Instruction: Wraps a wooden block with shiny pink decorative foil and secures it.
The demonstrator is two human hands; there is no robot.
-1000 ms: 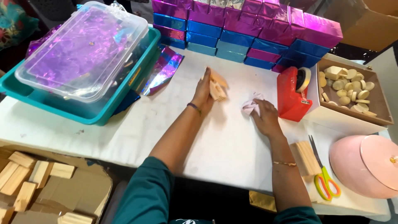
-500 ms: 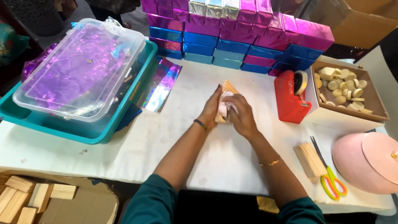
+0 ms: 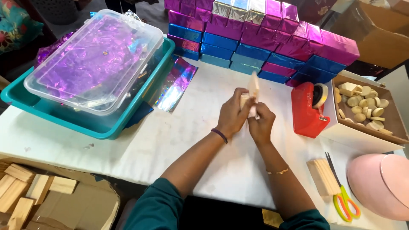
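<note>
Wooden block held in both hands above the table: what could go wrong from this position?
The wooden block is pinched between the left hand and right hand over the white table; if the grip loosens, it could drop. The red tape dispenser stands close beside the right hand, so a sideways move might knock it. The stacked foil-wrapped boxes just behind could be nudged by a forward reach.

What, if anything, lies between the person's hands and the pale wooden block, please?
Nothing visible does: the left hand and right hand both already grip the wooden block, raised above the white table. The red tape dispenser stands off to the right.
</note>
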